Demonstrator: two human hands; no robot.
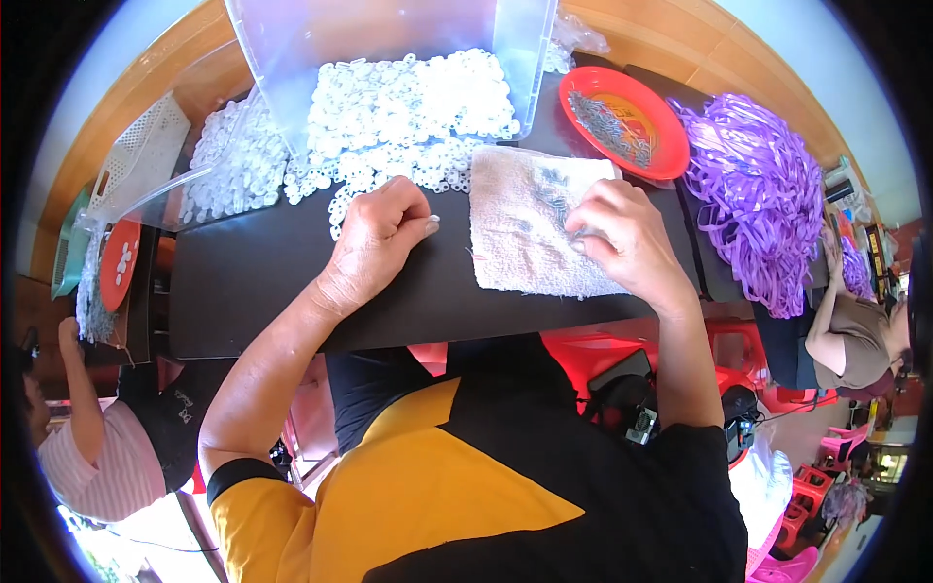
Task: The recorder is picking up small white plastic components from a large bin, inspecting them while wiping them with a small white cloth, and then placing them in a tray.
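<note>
My left hand (381, 233) is closed above the dark table, just in front of loose small white plastic rings (418, 163). Its thumb and forefinger press together, and anything between them is too small to make out. Over the right part of a pale pink cloth (501, 257) is my right hand (627, 233), fingers pinched with the tips low over the fabric. Small grey metal pieces (552, 206) lie on the cloth beside those fingertips. What the right fingers grip, if anything, is hidden.
A clear plastic bin (535, 87) on its side spills white rings; another clear container (233, 160) of white pieces stands left. Right of the bin are a red bowl (671, 136) of metal pieces and a purple ribbon heap (753, 194). People sit at the left and right.
</note>
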